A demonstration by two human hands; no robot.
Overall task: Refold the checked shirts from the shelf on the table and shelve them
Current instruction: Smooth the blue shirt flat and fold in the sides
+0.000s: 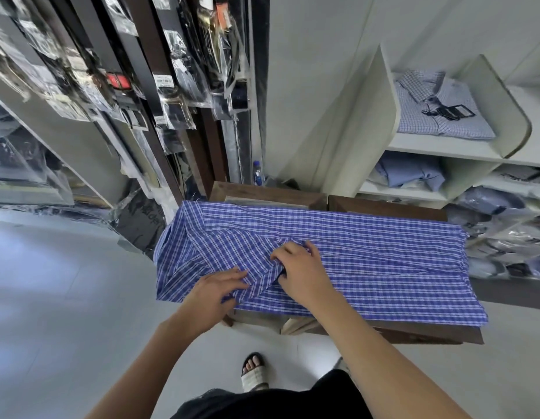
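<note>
One wide-angle view, worn on the person's head, looks forward and steeply down. The table (383,207), draped with a checked shirt (368,252), sits close below at centre. The floor (66,297) and a foot (254,373) lie nearest. Shelves (444,146) rise far right and a rack of belts (172,86) far left.

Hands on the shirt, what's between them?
A raised fold of the shirt, running between the left hand and right hand; nothing else. Seen in the head view.
</note>
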